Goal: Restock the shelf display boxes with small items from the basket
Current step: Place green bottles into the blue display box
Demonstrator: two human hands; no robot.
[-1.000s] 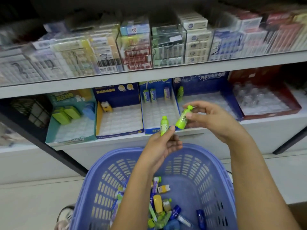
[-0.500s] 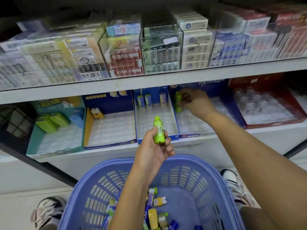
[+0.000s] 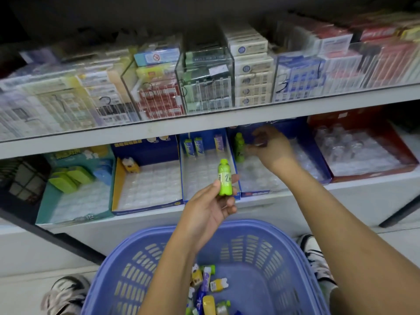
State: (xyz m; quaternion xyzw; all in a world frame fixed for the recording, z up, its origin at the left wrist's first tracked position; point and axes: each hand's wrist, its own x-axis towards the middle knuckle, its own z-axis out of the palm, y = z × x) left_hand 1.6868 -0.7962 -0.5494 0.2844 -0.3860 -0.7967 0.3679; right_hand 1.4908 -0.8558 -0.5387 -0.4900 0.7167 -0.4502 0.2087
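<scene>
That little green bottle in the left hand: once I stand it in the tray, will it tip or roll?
Probably light: the left hand holds the green bottle upright in a light pinch. Tall and narrow, it could tip, though a second green bottle stands in the blue display box's pocketed tray. Laid down, its round body would likely roll.

The small green bottle [image 3: 225, 180] in your left hand [image 3: 211, 208] looks like glossy plastic, smooth, with a printed wrap. Your basket [image 3: 227, 226] is lilac-blue moulded plastic, smooth with a soft sheen. The blue display box [image 3: 206, 142] looks like printed cardboard, slightly glossy, and is lined with a shiny plastic tray [image 3: 200, 176] that you can see through. The shelf edge [image 3: 204, 121] is white, smooth and matt. Above it, the clear case [image 3: 204, 87] looks like glossy acrylic.
</scene>
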